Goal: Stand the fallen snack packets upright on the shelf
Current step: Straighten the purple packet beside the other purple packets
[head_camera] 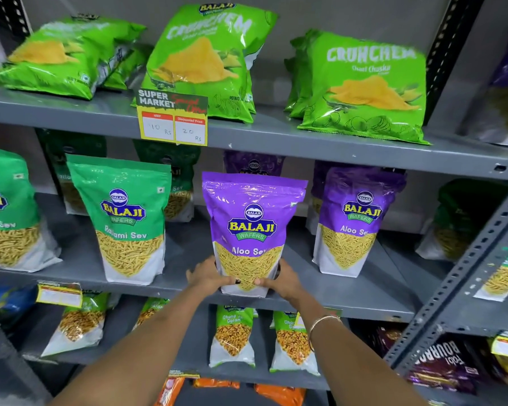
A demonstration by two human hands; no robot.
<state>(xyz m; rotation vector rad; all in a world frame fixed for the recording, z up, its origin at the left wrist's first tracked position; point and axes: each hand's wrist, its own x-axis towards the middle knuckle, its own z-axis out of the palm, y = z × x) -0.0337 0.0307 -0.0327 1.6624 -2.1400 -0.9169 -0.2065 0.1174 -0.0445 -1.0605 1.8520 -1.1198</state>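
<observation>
A purple Aloo Sev packet stands upright near the front edge of the middle shelf. My left hand grips its lower left corner and my right hand grips its lower right corner. A second purple Aloo Sev packet stands upright to the right. A green Ratlami Sev packet stands upright to the left. On the top shelf, a green Crunchem packet at the left lies flat on its back.
Two more Crunchem packets lean back on the top shelf. A price tag hangs from its front edge. Chana packets stand on the lower shelf. A perforated metal upright runs diagonally at the right.
</observation>
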